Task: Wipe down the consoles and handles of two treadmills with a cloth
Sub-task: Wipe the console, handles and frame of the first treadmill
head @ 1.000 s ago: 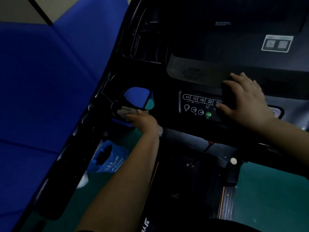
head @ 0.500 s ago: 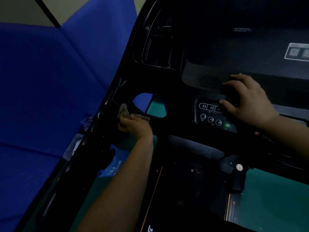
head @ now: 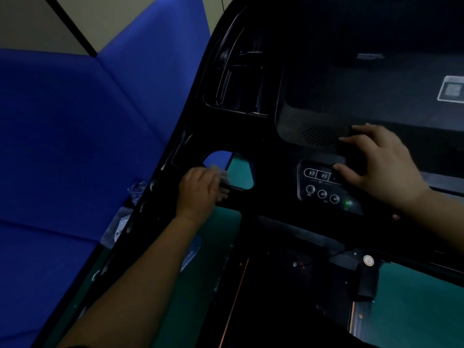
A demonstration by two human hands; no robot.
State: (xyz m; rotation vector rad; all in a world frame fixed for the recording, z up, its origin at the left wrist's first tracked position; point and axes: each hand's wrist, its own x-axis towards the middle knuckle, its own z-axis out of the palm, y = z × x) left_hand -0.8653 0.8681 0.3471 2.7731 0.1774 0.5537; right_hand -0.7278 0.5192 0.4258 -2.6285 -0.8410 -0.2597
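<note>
Pale cloth (head: 220,173) soft, light, likely bunches; pinned flat under left hand (head: 200,191), fingers together. Right hand (head: 379,163) spread, bracing on console (head: 281,156).

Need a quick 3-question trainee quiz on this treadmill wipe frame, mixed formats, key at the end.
1. Multiple choice: where is the cloth? A) under the left hand, at the opening in the frame B) under the right hand C) on the blue padding
2. True or false: the right hand rests on the console, its thumb at the number buttons.
3. Fill in: the small lit button at the bottom of the button panel glows ____.

Key: 1 A; 2 true; 3 green.
</note>
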